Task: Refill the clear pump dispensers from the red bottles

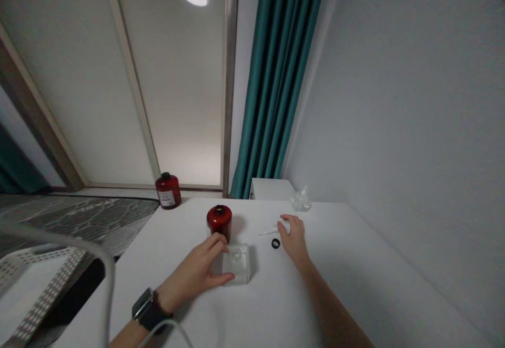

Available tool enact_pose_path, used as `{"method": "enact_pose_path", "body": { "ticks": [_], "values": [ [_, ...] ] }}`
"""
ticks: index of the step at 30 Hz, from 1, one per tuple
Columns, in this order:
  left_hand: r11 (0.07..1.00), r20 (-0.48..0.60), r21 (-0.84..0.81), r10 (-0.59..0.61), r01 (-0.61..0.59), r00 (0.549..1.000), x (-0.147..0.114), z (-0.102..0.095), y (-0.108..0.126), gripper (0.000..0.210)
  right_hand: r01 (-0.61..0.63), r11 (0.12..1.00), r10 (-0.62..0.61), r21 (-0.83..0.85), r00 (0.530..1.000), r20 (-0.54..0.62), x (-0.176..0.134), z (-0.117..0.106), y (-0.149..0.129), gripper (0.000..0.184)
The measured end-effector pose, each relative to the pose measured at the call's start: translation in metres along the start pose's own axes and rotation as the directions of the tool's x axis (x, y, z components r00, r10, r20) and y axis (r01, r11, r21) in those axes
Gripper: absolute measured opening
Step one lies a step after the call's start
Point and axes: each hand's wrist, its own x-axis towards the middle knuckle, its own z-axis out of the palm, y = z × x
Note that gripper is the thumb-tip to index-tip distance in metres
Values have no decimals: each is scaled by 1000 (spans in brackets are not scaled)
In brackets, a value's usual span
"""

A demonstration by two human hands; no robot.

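Note:
My left hand [213, 264], a dark smartwatch on its wrist, is closed around the side of a clear square glass bottle [239, 266] on the white table. Just behind this bottle stands a red-brown glass bottle [219, 220] with a dark opening on top. To the right, my right hand [293, 235] is closed on a white piece with a thin stem [270, 231]; the stem points left and the rest is mostly hidden by the fingers. A small black ring [275, 243] lies on the table beside my right thumb.
Another red-brown bottle [168, 191] with a black cap and white label stands at the table's far left corner. Crumpled clear plastic [300, 200] lies at the back right, near a white cabinet [271, 188]. A white basket [47, 295] and a pale cable [108, 285] are at left.

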Motion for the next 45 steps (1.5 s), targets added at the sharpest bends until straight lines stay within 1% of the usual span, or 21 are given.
{"method": "enact_pose_path", "body": {
  "ticks": [2,4,6,7,8,9,11,12,14,16,18,20,22,27,30,32,34,38,41,43,45],
  "values": [
    [999,1,29,22,-22,1000,0,-1,1,30,50,996,-52,73,998,18,-3,-5,-16,26],
    [996,-18,61,59,-58,998,-1,-3,2,30,101,983,-113,155,991,73,-11,-9,-35,27],
    [993,-107,84,96,-87,990,-2,-5,2,31,150,960,-188,236,971,147,-23,-10,-55,27],
    [993,-181,85,101,-87,978,-3,-5,1,30,180,941,-242,286,950,200,-30,-10,-64,31],
    [994,-269,78,90,-71,959,-3,-5,0,29,197,907,-311,371,908,280,-36,-10,-72,41],
    [997,-360,64,61,-41,931,-4,-6,-1,28,179,890,-339,420,876,344,-42,-8,-79,53],
    [999,-519,15,-31,46,855,-3,-5,-4,25,117,883,-343,455,821,456,-52,-5,-89,75],
    [996,-577,-17,-80,86,813,-2,-4,-5,25,81,892,-323,446,803,501,-56,-3,-92,84],
    [986,-644,-87,-164,142,748,-1,-1,-9,30,30,912,-282,409,770,572,-60,1,-95,92],
    [975,-651,-150,-224,167,726,1,2,-13,37,16,924,-263,381,750,607,-62,4,-94,91],
    [969,-635,-172,-247,178,732,3,4,-17,44,28,926,-269,376,746,609,-63,7,-92,88],
    [971,-605,-155,-239,182,759,6,5,-23,53,42,924,-277,380,759,589,-63,8,-90,83],
    [971,-552,-144,-238,190,799,11,3,-29,61,47,924,-277,380,769,577,-63,8,-88,79],
    [949,-424,-225,-298,220,855,29,-5,-40,79,41,926,-270,376,768,580,-62,7,-91,74],
    [925,-312,-286,-335,249,889,37,-5,-37,75,45,924,-267,379,786,558,-62,5,-93,72],
    [910,-295,-319,-360,264,885,38,-4,-32,66,40,926,-257,374,795,550,-61,4,-95,70],
    [902,-313,-337,-377,269,872,37,-3,-26,60,19,930,-234,366,799,554,-61,2,-97,69],
    [909,-345,-356,-345,218,873,26,-7,-18,58,-84,917,-154,391,828,540,-59,-1,-101,69],
    [903,-359,-396,-319,166,877,13,-9,-14,60,-159,876,-106,456,859,502,-57,-3,-104,69],
    [882,-333,-448,-320,150,887,4,-6,-8,63,-207,834,-75,511,876,476,-57,-5,-106,69],
    [849,-306,-510,-330,138,893,-4,-1,-2,66,-263,783,-41,564,883,468,-58,-7,-110,73]
  ]
}}
